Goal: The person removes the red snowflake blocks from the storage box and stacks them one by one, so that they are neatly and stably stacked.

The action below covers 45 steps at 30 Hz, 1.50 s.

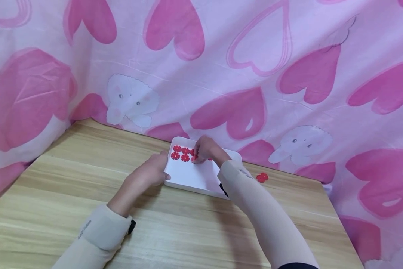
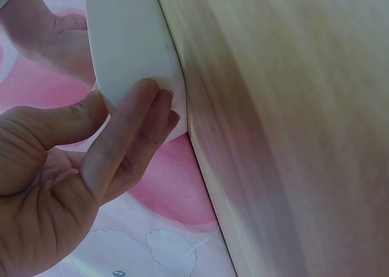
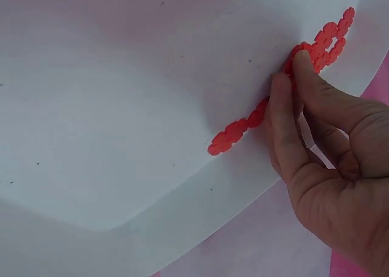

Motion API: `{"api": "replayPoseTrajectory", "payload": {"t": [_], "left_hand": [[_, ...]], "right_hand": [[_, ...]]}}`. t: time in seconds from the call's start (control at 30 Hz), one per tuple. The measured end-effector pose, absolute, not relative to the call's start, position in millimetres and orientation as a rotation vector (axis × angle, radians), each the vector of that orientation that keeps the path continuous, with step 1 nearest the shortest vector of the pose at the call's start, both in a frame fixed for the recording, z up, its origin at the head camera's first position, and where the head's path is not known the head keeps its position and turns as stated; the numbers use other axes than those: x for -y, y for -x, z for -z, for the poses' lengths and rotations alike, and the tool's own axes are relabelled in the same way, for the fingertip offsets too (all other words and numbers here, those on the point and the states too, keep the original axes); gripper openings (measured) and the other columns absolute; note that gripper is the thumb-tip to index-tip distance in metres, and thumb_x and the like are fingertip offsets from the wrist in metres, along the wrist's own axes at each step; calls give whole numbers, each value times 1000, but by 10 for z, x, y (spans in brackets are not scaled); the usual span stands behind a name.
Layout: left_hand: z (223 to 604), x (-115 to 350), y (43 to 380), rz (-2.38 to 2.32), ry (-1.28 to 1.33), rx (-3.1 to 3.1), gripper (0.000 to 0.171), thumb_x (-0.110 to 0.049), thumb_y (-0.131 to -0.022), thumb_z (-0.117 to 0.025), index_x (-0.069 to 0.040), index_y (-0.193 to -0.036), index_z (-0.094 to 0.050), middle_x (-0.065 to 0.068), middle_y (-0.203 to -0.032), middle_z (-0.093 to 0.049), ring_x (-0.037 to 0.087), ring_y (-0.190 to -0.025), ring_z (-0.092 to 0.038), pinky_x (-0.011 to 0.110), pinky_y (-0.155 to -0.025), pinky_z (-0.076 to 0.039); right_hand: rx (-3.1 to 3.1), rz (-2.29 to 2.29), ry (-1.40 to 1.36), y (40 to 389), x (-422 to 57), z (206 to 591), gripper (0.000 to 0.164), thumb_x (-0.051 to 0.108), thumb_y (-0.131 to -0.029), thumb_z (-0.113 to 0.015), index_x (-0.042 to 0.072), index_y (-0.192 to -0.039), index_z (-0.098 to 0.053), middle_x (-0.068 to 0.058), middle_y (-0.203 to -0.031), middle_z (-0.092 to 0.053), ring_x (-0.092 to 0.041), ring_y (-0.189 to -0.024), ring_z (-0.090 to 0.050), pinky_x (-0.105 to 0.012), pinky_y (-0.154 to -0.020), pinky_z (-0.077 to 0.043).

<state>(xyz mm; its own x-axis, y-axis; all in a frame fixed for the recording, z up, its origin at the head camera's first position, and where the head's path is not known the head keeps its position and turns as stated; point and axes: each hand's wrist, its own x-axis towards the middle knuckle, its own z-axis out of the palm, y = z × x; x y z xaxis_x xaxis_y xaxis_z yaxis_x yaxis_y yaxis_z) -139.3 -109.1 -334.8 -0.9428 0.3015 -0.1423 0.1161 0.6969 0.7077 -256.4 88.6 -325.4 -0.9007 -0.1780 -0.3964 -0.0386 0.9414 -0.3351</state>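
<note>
Two sleeves (image 1: 262,209) extend, left hand (image 1: 153,169) gripping one tray (image 1: 188,175), right hand (image 1: 206,148) pinching one red flower (image 3: 290,63) near at least four others (image 1: 182,158).

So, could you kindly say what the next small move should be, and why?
Probably, the right hand should release the red flower piece it pinches, as this is beside other red pieces in the white tray, whose edge the left hand holds.
</note>
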Motion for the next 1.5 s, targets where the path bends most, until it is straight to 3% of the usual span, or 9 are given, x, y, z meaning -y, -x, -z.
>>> {"api": "replayPoseTrajectory", "payload": {"t": [0.6,0.77,0.97,1.33,1.5], "left_hand": [[3311,1138,1357,-1115,-326,-2637,64,3,-94,-76,14,-148,-44,31,-138,-62,38,-117,-62,59,-112,-52],[3309,1160,1355,-1115,-348,-2639,65,4,-94,-75,15,-149,-43,33,-141,-61,41,-122,-62,61,-114,-51],[3326,1165,1361,-1104,-381,-2648,65,5,-94,-74,13,-152,-44,33,-147,-58,43,-128,-60,61,-117,-48],[3300,1151,1377,-1095,-372,-2635,60,8,-93,-68,12,-149,-47,31,-144,-58,38,-117,-58,59,-114,-51],[3305,1157,1413,-1106,-343,-2623,58,9,-91,-67,12,-147,-48,30,-140,-59,37,-111,-57,55,-107,-54]], "right_hand": [[-2624,551,112,2546,-1220,3023,10,-2,-91,-81,1,-100,-76,-13,-102,-74,-23,-87,-81,-34,-87,-66],[-2638,554,83,2531,-1324,2928,9,1,-94,-80,0,-101,-74,-13,-103,-73,-24,-90,-80,-35,-87,-66],[-2659,570,86,2516,-1474,2829,11,-6,-92,-78,-4,-102,-72,-15,-96,-72,-26,-87,-79,-36,-84,-67],[-2686,566,63,2500,-1907,2618,15,-8,-94,-75,-6,-108,-72,-22,-108,-75,-28,-88,-77,-46,-93,-66],[-2739,484,94,2512,-2103,2564,10,-5,-95,-75,-3,-104,-72,-18,-105,-74,-22,-81,-69,-43,-89,-66]]}}
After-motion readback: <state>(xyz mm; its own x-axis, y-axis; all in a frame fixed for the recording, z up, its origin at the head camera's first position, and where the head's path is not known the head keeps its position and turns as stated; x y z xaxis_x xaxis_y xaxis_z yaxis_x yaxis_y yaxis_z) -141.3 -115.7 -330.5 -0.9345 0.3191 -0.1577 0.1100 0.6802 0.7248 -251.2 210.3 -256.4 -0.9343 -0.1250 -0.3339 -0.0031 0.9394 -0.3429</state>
